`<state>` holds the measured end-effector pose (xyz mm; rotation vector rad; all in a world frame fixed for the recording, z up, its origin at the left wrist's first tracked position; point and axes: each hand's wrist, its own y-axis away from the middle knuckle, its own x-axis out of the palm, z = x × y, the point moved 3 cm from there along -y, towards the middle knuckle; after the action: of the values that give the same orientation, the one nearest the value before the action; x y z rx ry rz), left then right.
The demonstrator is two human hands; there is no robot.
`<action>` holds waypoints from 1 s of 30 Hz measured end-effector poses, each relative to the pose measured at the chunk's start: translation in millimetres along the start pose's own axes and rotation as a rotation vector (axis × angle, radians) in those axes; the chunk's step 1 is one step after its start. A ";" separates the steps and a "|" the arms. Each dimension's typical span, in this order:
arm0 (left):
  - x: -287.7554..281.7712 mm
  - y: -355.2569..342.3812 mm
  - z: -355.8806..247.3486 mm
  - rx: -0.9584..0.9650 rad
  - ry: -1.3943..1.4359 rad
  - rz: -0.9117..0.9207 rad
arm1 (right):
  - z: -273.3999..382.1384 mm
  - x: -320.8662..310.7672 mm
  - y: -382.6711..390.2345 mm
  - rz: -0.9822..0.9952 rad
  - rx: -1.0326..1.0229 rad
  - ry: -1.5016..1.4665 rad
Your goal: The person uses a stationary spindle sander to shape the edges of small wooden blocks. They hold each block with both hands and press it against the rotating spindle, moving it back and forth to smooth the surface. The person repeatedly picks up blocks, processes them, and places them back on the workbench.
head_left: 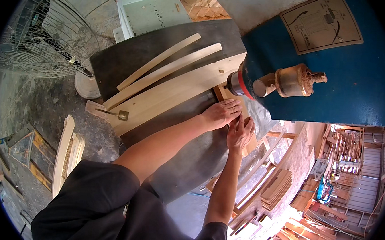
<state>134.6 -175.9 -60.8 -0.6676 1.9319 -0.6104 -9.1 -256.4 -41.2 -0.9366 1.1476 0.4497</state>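
Both my hands are close together on a small wooden piece (250, 146) on the dark metal machine table (171, 172). My left hand (222, 114) bends its fingers over the far side of the piece. Beside it my right hand (240, 133) grips the nearer part, thumb and fingers pressed in; the two hands' fingertips nearly meet. Just beyond the left hand is the round metal spindle head (236, 83) with a red ring. A pale wooden board (172, 94) lies across the table and reaches under that head. The cutter's tip is not visible.
A blue machine body (336, 103) with a metal cup (292, 81) overhangs the right. Two thin wooden strips (164, 73) lie behind the board. A wire-caged fan (46, 34) stands left. Stacked wood slats (277, 189) sit at the lower right.
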 end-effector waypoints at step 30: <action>7.1 -11.4 4.2 -0.001 0.016 -0.014 | -10.0 2.1 -10.0 -0.020 -0.018 0.008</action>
<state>137.9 -189.5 -59.3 -0.6796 1.9439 -0.6256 -6.8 -270.5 -40.2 -0.9658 1.1415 0.4410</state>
